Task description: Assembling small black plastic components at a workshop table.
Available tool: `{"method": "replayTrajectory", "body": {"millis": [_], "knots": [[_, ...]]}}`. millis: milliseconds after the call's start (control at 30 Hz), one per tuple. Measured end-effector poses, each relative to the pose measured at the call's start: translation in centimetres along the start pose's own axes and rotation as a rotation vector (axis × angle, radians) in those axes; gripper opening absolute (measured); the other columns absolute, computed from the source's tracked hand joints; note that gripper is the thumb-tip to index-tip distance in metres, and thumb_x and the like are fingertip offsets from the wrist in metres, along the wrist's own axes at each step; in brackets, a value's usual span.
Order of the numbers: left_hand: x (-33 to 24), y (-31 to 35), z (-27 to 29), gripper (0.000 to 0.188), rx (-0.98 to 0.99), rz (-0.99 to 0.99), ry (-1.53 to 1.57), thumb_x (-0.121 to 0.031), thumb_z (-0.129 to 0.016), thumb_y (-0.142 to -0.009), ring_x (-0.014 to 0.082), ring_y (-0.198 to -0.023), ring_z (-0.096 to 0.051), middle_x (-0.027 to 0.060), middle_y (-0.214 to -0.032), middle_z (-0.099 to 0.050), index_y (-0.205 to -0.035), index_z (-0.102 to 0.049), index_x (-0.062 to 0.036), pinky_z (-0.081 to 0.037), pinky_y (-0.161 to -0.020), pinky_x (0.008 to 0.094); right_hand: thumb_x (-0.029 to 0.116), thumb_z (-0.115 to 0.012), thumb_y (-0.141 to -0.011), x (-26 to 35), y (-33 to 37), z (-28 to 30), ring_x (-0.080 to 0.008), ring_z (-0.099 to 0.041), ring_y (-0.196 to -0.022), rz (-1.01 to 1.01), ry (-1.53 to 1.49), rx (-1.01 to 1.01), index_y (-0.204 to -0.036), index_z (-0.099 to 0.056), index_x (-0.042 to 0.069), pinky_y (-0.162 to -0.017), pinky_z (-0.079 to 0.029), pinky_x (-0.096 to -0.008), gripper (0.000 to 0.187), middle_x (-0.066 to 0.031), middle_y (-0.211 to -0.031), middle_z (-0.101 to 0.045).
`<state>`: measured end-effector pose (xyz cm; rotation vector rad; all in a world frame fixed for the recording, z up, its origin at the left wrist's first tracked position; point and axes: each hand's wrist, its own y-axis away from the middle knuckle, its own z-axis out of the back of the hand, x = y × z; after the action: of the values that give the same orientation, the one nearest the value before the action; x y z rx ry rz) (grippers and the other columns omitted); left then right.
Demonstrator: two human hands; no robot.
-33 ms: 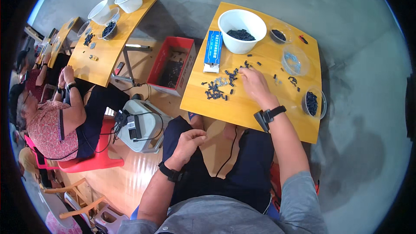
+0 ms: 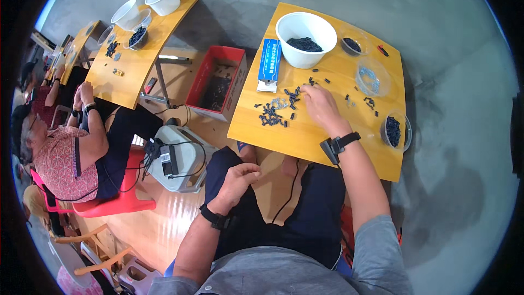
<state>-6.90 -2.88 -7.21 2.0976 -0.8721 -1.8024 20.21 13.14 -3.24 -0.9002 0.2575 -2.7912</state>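
Over the wooden table (image 2: 349, 155), my right hand (image 2: 322, 108) reaches into the scattered small black plastic pieces (image 2: 293, 97), its fingertips pressed together at the pile's right edge. Whether a piece is between those fingertips is too small to tell. My left hand (image 2: 238, 184) is held above my lap, off the table, with thumb and fingers closed together; anything in them is hidden. More black pieces (image 2: 273, 114) lie in a heap near the front left, beside small clear pieces (image 2: 280, 102). Beyond my right hand stands a white tub (image 2: 305, 38) partly filled with dark pieces.
A blue box (image 2: 270, 60) stands left of the tub. Clear plastic bowls hold black pieces (image 2: 393, 131), dark pieces (image 2: 352, 45) and clear bits (image 2: 369, 80). A red-and-black tool (image 2: 382, 50) lies far right. A red carton (image 2: 216, 83) and grey stool (image 2: 183, 158) stand left; a co-worker (image 2: 68, 158) sits beyond.
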Motion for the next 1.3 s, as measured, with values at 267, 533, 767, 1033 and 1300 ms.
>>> {"method": "replayTrajectory", "body": {"millis": [267,533,767,1033,1300], "knots": [[-0.2,-0.2,0.5,0.024,0.079,0.021,0.123,-0.002,-0.059,-0.085,0.0157,-0.096,-0.059,0.0089,-0.105,-0.063,-0.108,-0.06,0.0036,-0.047,-0.083,0.0266,0.011,-0.055,-0.084,0.6,-1.5,0.3,-0.0389,-0.058,-0.097,0.025,0.056,0.198,-0.106,-0.061,0.003,-0.083,-0.047,-0.0459,0.024,-0.0229,-0.101,-0.063],[-0.6,-0.3,0.4,0.023,0.114,0.039,0.18,-0.002,-0.056,-0.088,0.0162,-0.099,-0.059,0.009,-0.108,-0.062,-0.11,-0.058,0.0022,-0.047,-0.084,0.0268,0.013,-0.057,-0.084,0.5,-2.2,-0.1,-0.0385,-0.06,-0.093,0.013,0.154,0.254,-0.105,-0.062,0.004,-0.082,-0.047,-0.0461,0.023,-0.0219,-0.096,-0.064],[-0.4,-0.3,0.4,0.023,0.123,0.026,0.202,-0.002,-0.056,-0.087,0.0151,-0.099,-0.059,0.0078,-0.108,-0.062,-0.11,-0.059,0.0017,-0.046,-0.083,0.0263,0.008,-0.059,-0.083,1.7,-1.1,0.9,-0.0316,-0.065,-0.079,-0.121,-0.053,0.15,-0.102,-0.061,0.0,-0.069,-0.051,-0.0386,0.02,-0.0174,-0.089,-0.066],[-2.5,0.6,-1.9,0.02,0.001,-0.087,0.084,-0.003,-0.059,-0.087,0.0129,-0.091,-0.059,0.0075,-0.098,-0.065,-0.105,-0.061,0.0025,-0.047,-0.08,0.0259,-0.002,-0.058,-0.086,4.3,4.6,2.2,-0.0107,-0.061,-0.067,-0.263,-0.877,0.038,-0.108,-0.053,-0.004,-0.058,-0.052,-0.0239,0.022,-0.0087,-0.087,-0.062],[-7.9,2.9,-6.5,0.021,-0.004,-0.294,0.148,-0.003,-0.057,-0.089,0.0097,-0.077,-0.059,0.0066,-0.093,-0.066,-0.11,-0.06,-0.0004,-0.048,-0.071,0.0227,-0.004,-0.06,-0.084,7.3,9.2,3.8,-0.0114,-0.063,-0.074,-0.167,-0.964,-0.001,-0.107,-0.051,-0.003,-0.064,-0.053,-0.0242,0.024,-0.0087,-0.087,-0.063]]}}
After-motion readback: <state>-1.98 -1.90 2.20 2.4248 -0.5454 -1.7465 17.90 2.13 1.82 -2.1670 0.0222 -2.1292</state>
